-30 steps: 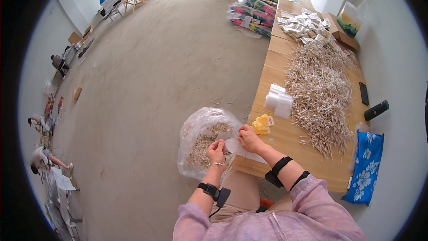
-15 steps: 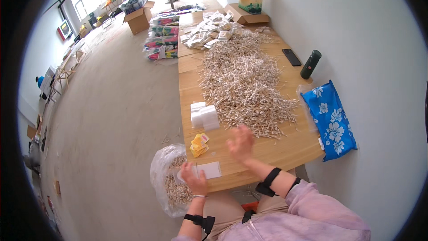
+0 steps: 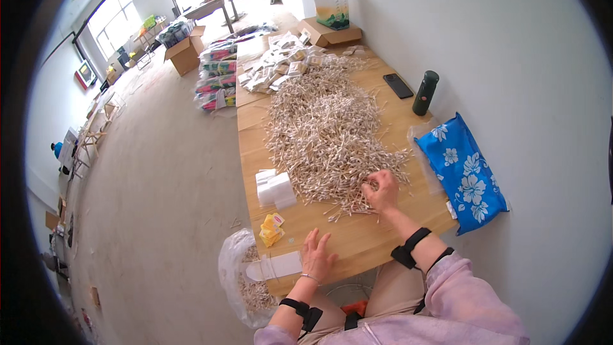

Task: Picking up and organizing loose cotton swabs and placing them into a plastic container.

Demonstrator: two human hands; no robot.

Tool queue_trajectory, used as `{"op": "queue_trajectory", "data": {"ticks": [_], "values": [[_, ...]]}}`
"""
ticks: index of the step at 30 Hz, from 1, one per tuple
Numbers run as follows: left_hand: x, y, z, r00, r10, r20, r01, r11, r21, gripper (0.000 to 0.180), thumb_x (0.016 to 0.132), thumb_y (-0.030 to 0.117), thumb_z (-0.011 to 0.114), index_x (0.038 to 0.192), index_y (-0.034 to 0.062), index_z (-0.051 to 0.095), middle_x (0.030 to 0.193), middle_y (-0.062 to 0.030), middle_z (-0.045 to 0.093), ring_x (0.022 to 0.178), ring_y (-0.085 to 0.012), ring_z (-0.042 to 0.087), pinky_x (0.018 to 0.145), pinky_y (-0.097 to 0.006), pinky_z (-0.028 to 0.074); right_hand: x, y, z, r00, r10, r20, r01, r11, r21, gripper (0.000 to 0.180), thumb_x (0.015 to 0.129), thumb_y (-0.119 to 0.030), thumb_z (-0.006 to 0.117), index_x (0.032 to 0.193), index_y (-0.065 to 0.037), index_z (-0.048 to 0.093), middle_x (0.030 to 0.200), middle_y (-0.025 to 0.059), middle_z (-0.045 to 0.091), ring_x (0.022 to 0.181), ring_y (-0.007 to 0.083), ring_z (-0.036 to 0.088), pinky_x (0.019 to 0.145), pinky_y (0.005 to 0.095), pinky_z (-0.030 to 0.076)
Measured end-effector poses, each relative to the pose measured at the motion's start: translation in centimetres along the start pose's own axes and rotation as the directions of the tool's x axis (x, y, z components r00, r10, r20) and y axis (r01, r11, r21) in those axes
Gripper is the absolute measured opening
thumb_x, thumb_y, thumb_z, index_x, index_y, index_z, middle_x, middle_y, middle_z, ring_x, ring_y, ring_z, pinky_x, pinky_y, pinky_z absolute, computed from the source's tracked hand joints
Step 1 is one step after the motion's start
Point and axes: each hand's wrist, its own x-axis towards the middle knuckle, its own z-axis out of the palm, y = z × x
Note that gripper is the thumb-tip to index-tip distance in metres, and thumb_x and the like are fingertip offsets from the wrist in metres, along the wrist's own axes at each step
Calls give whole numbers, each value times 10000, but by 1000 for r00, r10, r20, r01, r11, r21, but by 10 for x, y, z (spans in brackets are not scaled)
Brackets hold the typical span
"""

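A large heap of cotton swabs (image 3: 325, 131) covers the middle of the wooden table. My right hand (image 3: 382, 191) is at the heap's near right edge, thumb and fingers curled together round some swabs there. Near the table's front edge my left hand (image 3: 317, 257) rests with its fingers spread and nothing in them. Just left of it lies a flat white, partly clear plastic packet (image 3: 278, 266), its rounded end sticking out past the table's left edge. Beyond the packet are small yellow printed cards (image 3: 272, 230) and stacked white packets (image 3: 276, 190).
Below the table's left edge hangs a clear bag (image 3: 236, 275) of swabs. Filled packets (image 3: 281, 61) are piled at the far end by a cardboard box (image 3: 329, 33). Along the right lie a phone (image 3: 398, 86), a dark green bottle (image 3: 426, 93) and a blue flowered package (image 3: 469, 179).
My right hand has moved right and forward into the swab heap, and its fingers have closed. My left hand has shifted right onto the table beside the flat packet. The view has tilted.
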Motion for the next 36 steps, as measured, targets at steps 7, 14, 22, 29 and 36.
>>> {"op": "queue_trajectory", "data": {"ticks": [7,14,22,29,36], "values": [[5,-10,12,1000,15,-6,-15,994,-111,656,621,110,805,1222,111,542,1386,-170,359,1304,-359,326,1075,-435,319,85,29,-43,940,255,225,-182,937,-299,1280,474,-550,848,1476,-213,127,1488,239,135,1377,407,146,1100,504,215],[2,-9,2,999,-27,22,29,990,-135,623,628,114,805,1199,110,556,1366,-171,392,1313,-367,314,1078,-446,301,104,5,-13,927,160,338,-127,985,-118,744,521,-277,795,1214,-163,548,1279,148,451,1233,371,372,1038,439,330],[-1,-13,4,1000,4,-17,-6,992,-128,628,601,126,822,1175,107,567,1355,-165,410,1291,-367,343,1068,-446,311,83,-31,-4,987,-73,145,62,995,79,395,652,-210,730,1027,-163,616,1070,110,556,1045,327,515,894,434,441],[0,-13,9,999,10,-46,-16,991,-134,647,574,116,830,1166,106,568,1336,-150,432,1280,-338,361,1067,-427,325,20,-84,36,933,-360,3,355,917,-181,363,727,-230,696,1074,-164,610,1101,75,530,1001,283,504,851,404,452],[0,-15,8,998,29,-62,-37,990,-135,651,584,117,822,1178,95,557,1328,-155,437,1260,-349,384,1060,-429,329,-33,-110,52,807,-587,60,570,750,-336,369,816,-156,542,1183,-186,553,1145,74,491,1022,254,491,845,381,450]]}}
